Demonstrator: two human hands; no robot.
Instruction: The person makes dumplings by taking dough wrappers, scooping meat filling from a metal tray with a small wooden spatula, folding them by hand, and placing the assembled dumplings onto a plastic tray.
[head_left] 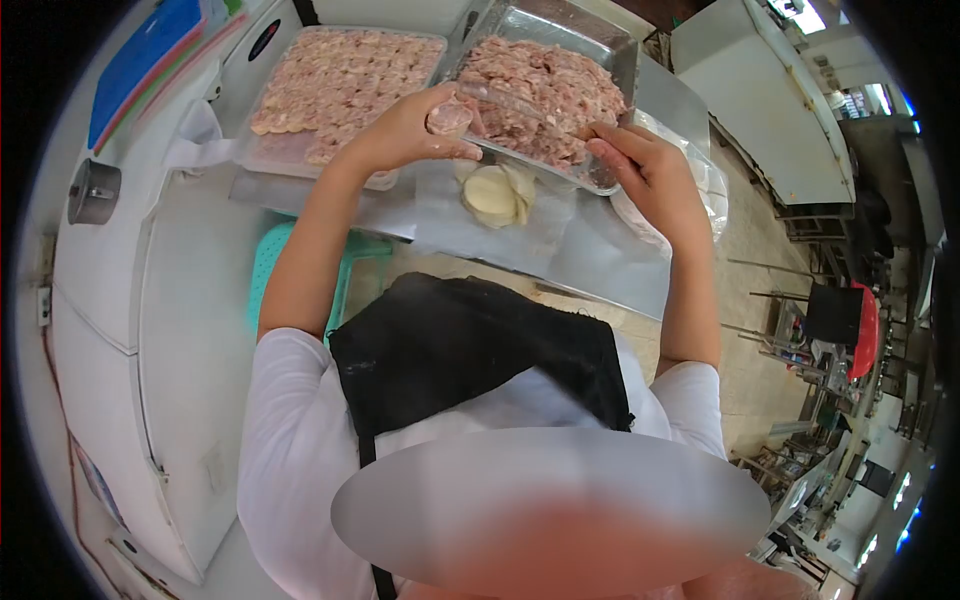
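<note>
My left hand [410, 128] is curled around a small round dumpling [450, 117], its pinkish meat filling showing at the top. In my right hand [640, 165] is the end of a long, flat spatula [515, 108], whose blade reaches left toward the dumpling. Below the spatula lies ground meat filling [555, 85], heaped in a rectangular metal pan [622, 50]. A stack of round, pale dumpling wrappers [490, 195] sits on the metal table just below the pan. Left of my left hand, a tray [262, 158] carries rows of filled dumplings [345, 80].
A plastic-wrapped white package [710, 190] lies right of the pan. Under the table edge is a turquoise basket [268, 262]. White appliances stand at left, with a metal cup [95, 192] by them. A large white chest [765, 95] stands across the floor.
</note>
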